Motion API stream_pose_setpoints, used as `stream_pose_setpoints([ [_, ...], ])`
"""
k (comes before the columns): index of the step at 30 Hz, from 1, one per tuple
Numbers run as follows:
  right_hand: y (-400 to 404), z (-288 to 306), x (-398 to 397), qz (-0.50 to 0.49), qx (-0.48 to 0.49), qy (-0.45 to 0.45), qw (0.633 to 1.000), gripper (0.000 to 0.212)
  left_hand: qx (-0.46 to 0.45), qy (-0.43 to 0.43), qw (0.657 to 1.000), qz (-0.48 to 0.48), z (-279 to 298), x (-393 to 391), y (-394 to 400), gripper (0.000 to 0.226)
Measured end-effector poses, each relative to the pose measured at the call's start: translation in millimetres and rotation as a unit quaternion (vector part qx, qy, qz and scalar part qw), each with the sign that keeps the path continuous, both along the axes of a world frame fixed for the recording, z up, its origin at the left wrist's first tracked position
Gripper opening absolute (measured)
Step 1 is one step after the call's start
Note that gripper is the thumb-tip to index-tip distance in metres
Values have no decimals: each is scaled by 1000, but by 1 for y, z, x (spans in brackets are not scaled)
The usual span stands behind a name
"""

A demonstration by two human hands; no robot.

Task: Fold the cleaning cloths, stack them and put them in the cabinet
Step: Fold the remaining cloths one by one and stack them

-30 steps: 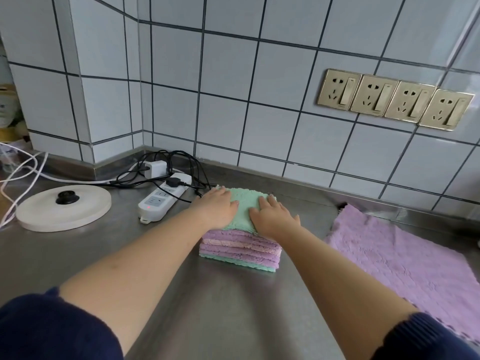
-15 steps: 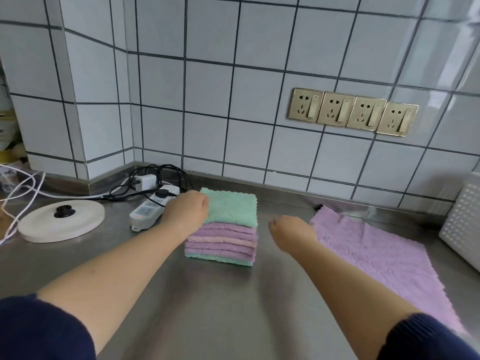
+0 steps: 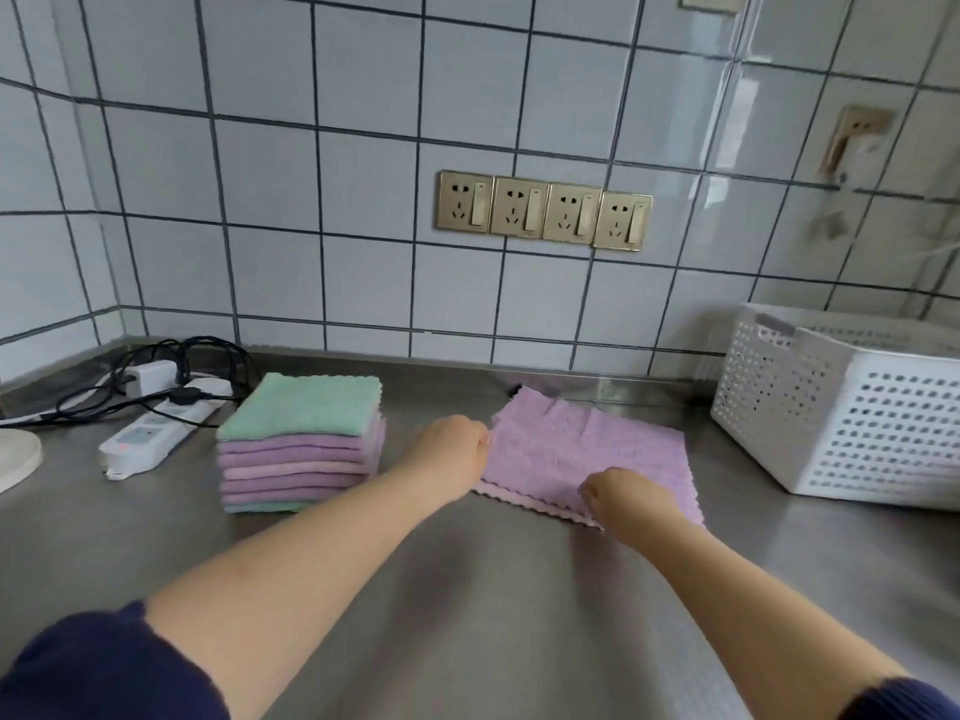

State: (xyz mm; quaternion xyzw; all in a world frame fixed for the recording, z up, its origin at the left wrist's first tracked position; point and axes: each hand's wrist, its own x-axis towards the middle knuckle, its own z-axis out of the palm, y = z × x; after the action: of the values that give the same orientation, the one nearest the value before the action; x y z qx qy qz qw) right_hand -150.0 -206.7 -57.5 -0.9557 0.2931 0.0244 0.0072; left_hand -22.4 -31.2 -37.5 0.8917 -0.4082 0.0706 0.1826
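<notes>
Both hands had left the folded stack (image 3: 301,439) on the counter (image 3: 467,589); the left hand (image 3: 453,449) and right hand (image 3: 621,493) now pinched the purple cloth's (image 3: 587,454) left and near edges. The white basket's (image 3: 852,407) contents were hidden.

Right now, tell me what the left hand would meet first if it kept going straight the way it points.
The left hand points right and away, so it would likely meet the purple cloth at its left edge first; it looks already touching or nearly so, though depth is unclear.
</notes>
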Motion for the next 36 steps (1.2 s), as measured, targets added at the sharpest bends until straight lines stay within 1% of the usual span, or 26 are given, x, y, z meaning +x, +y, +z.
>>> stream_pose_setpoints([
  [2, -13, -5, -18, 25, 2, -8, 1000, 29, 22, 16, 999, -29, -9, -14, -20, 33],
  [5, -23, -17, -36, 48, -9, -52, 997, 38, 32, 27, 997, -69, -24, -24, -43, 31],
  [8, -23, -24, -37, 63, -29, -90, 994, 40, 37, 22, 996, -78, -37, -30, -57, 26],
  [11, -25, -22, -35, 78, -31, -84, 993, 41, 40, 0, 996, -76, -46, -40, -69, 23],
  [14, -26, -22, -35, 85, -39, -83, 992, 52, 43, -45, 996, -60, -50, -41, -76, 23],
  [15, -26, -22, -36, 82, -40, -89, 992, 53, 43, -59, 996, -60, -50, -39, -77, 23],
  [16, -27, -22, -36, 79, -39, -98, 991, 51, 40, -66, 995, -61, -50, -38, -79, 23],
  [19, -29, -22, -35, 58, -26, -128, 990, 34, 38, -72, 994, -69, -51, -31, -79, 25],
  [21, -29, -21, -34, 34, -21, -149, 988, 28, 31, -61, 995, -76, -55, -25, -81, 27],
  [23, -29, -21, -34, 21, -31, -154, 987, 24, 17, -49, 997, -60, -57, -19, -80, 30],
  [25, -31, -21, -33, 18, -33, -160, 986, 20, 10, -57, 998, -28, -58, -10, -78, 32],
  [27, -32, -21, -35, 23, -25, -169, 985, 20, 8, -51, 999, 1, -59, 1, -77, 38],
  [30, -31, -23, -38, 56, -19, -157, 986, 29, -14, 27, 999, 43, -56, 14, -72, 37],
  [31, -30, -24, -38, 64, -21, -148, 987, 29, -21, 43, 998, 50, -54, 16, -72, 35],
  [33, -32, -24, -35, 51, -17, -142, 988, 21, -18, 47, 998, 49, -51, 17, -72, 32],
  [36, -37, -16, -32, -2, -13, -129, 992, 26, -38, 33, 998, 45, -43, 16, -70, 32],
])
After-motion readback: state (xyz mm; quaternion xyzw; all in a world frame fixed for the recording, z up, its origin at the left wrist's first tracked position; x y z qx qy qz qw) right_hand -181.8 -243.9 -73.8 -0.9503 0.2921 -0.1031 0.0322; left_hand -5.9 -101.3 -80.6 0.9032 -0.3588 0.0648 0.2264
